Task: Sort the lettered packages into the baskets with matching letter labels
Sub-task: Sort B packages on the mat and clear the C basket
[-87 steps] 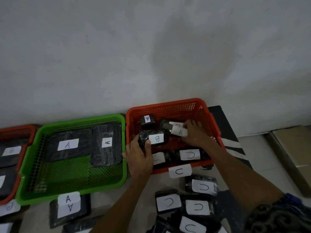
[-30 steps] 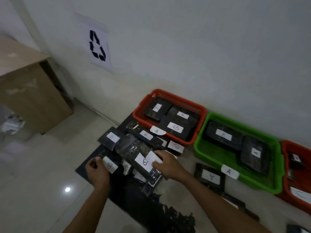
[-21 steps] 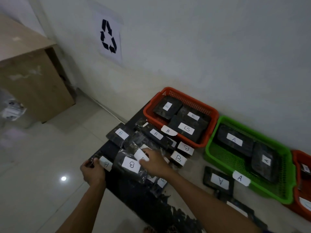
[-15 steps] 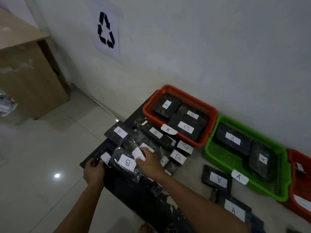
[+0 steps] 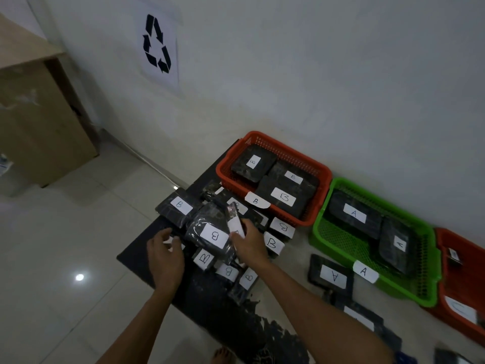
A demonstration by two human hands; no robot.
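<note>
Black wrapped packages with white letter labels lie on a dark mat (image 5: 136, 248). My left hand (image 5: 165, 256) curls its fingers round a small package (image 5: 169, 241) whose white label shows at the fingertips. My right hand (image 5: 249, 245) pinches a thin labelled package (image 5: 234, 223) that stands on edge. Between my hands lies a shiny bag marked B (image 5: 214, 235). Loose B packages (image 5: 179, 204) surround it. The orange B basket (image 5: 236, 151) behind holds three B packages. The green A basket (image 5: 320, 227) to its right holds two A packages.
A second orange basket (image 5: 459, 240) with a C label sits at the far right. An A package (image 5: 333, 277) lies on the floor before the green basket. A wooden cabinet (image 5: 39, 114) stands at the left. A recycling sign (image 5: 157, 43) hangs on the wall.
I have turned from the C basket to the B pile. The B bag has shifted left onto the pile, and my right hand now holds a thin package on edge beside it.
</note>
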